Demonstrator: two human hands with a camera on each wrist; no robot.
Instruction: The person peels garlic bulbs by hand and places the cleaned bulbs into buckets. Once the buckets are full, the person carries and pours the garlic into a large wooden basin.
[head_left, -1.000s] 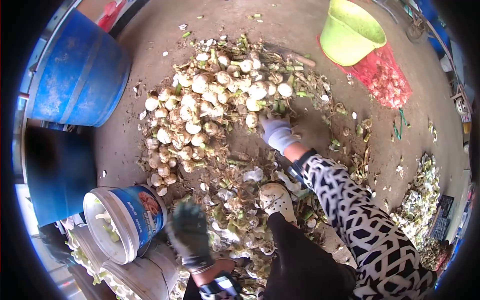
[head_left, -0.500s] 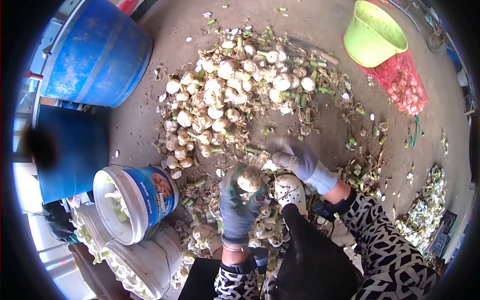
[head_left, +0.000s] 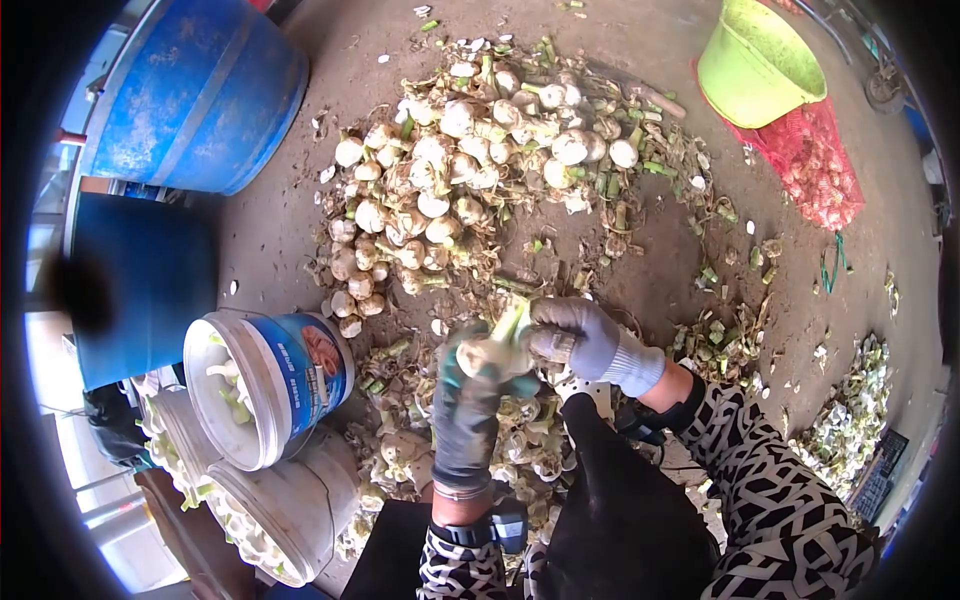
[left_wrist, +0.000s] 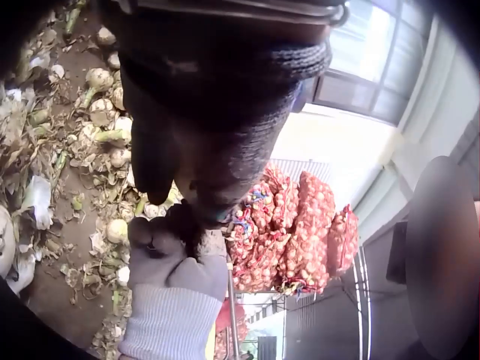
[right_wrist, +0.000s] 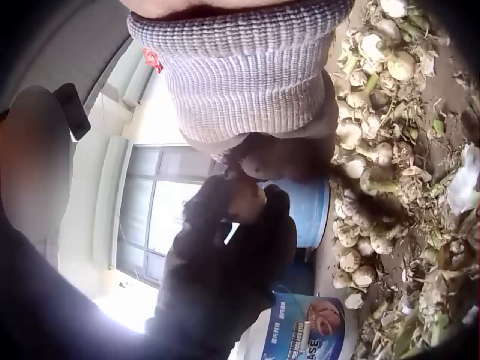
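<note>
My left hand (head_left: pixel 466 415), in a dark, dirty glove, holds a garlic bulb (head_left: pixel 478 356) with a pale green stem (head_left: pixel 511 318) pointing up. Close against it, my right hand (head_left: pixel 605 348), in a grey-white knit glove, has its fingers curled at the bulb's right side. In the right wrist view the bulb (right_wrist: pixel 247 201) sits between the dark glove's fingers and the right hand's shadowed fingertips. The left wrist view has the two gloves meeting, with the bulb largely hidden. Behind them lies a heap of garlic bulbs (head_left: pixel 430 180) with dry stems and roots.
Left of me a white bucket (head_left: pixel 232 390) lies tilted, beside other buckets (head_left: pixel 290 500) with pale trimmings. Farther back stand a blue tub (head_left: pixel 200 90), a lime-green bucket (head_left: pixel 755 60) and a red mesh bag (head_left: pixel 810 170). Garlic skins (head_left: pixel 535 440) cover the floor around my shoe.
My right hand has come back from the heap to meet the left. The blurred left hand has moved from beside the white bucket to the middle, holding a garlic bulb. The head view has shifted.
</note>
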